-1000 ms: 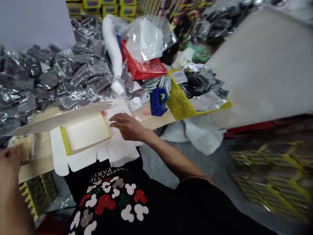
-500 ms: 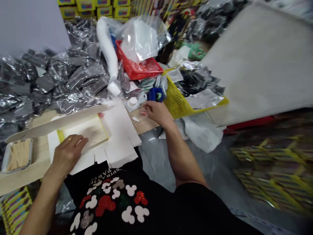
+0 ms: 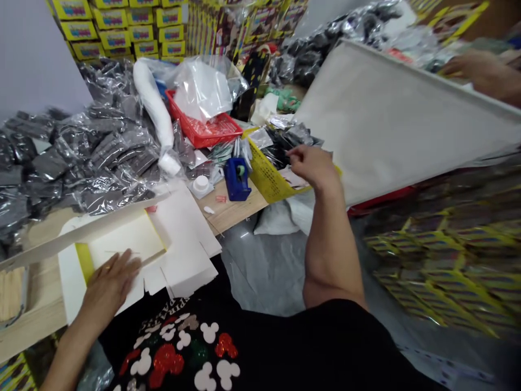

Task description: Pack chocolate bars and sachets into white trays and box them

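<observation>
My left hand (image 3: 114, 279) lies with its fingers stretched out on the near edge of an open white box (image 3: 126, 236) with yellow end flaps. The box rests on flattened white cardboard sheets (image 3: 183, 239). Over the yellow basket (image 3: 271, 182) is my right hand (image 3: 313, 165), its fingers curled into a pinch beside the black and silver packets (image 3: 280, 146). Whatever is between those fingertips is too small to make out. To the left of the basket stands a blue tape dispenser (image 3: 236, 182).
A red basket (image 3: 199, 133) holds clear plastic bags. Grey wrapped packets (image 3: 106, 141) are heaped behind the box. A white round-topped piece (image 3: 201, 184) and a small pink piece (image 3: 220, 199) lie on the table. Wooden sticks (image 3: 11, 293) fill a tray. Another person's hand (image 3: 480, 70) shows beyond the white panel (image 3: 386, 119).
My right hand has moved right, from beside the tape dispenser to the yellow basket. My left hand has flattened, its fingers straighter at the box's near edge. The camera view has shifted.
</observation>
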`<state>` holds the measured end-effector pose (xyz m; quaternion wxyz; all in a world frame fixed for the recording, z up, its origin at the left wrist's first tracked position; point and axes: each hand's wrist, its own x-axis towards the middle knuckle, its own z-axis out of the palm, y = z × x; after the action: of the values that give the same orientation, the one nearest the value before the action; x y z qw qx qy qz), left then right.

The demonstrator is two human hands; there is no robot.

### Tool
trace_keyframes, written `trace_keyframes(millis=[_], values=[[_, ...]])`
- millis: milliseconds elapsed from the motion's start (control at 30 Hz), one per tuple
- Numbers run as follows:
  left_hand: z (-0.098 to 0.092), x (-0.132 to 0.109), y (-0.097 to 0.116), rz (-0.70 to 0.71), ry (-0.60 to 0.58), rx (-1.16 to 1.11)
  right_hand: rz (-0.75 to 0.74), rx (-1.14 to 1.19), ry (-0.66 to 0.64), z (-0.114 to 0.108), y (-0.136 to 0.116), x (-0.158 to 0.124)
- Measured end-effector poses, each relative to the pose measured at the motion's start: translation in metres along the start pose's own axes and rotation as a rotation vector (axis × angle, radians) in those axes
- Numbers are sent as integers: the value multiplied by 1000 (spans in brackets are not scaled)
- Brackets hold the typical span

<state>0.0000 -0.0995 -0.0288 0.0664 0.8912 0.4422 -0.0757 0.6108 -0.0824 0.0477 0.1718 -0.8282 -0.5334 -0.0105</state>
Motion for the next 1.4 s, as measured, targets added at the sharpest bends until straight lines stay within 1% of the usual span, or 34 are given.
trace_keyframes(millis=[67, 100, 167, 200, 233, 300, 367, 433, 500, 600, 700, 967, 1100, 1167, 1233, 1300, 1400], values=[[-1, 13, 3, -16, -18, 4, -92, 117, -44, 6, -33, -4], [-4, 22, 3, -22, -22, 1, -174, 185, -89, 14, -54, -6], [-11, 40, 0, -42, -22, -3, -374, 273, -210, 40, -99, -13], [-14, 47, -1, -58, -21, -4, -467, 254, -264, 55, -120, -16], [-16, 54, -3, -73, -21, -7, -516, 193, -295, 72, -140, -19], [-19, 61, -3, -92, -34, -22, -530, 36, -333, 103, -169, -22], [-18, 60, 0, -116, -48, -37, -487, -80, -374, 126, -182, -22], [-17, 55, 4, -139, -56, -53, -467, -76, -417, 138, -182, -18], [-15, 50, 8, -153, -53, -71, -458, 34, -435, 143, -173, -12], [-14, 46, 8, -154, -33, -97, -441, 174, -452, 141, -159, -2], [-13, 48, 5, -141, -7, -123, -423, 201, -469, 138, -150, 4], [-12, 46, 3, -127, -12, -98, -386, 317, -462, 135, -143, 6], [-11, 47, 2, -120, 3, -111, -442, 344, -427, 133, -143, 9], [-12, 47, 5, -130, -4, -122, -478, 331, -372, 130, -143, 9], [-15, 46, 12, -133, -27, -132, -465, 299, -252, 128, -144, 7], [-18, 44, 22, -119, -63, -138, -422, 283, -134, 128, -146, 6], [-18, 42, 32, -125, -99, -134, -408, 285, -68, 127, -155, 3]])
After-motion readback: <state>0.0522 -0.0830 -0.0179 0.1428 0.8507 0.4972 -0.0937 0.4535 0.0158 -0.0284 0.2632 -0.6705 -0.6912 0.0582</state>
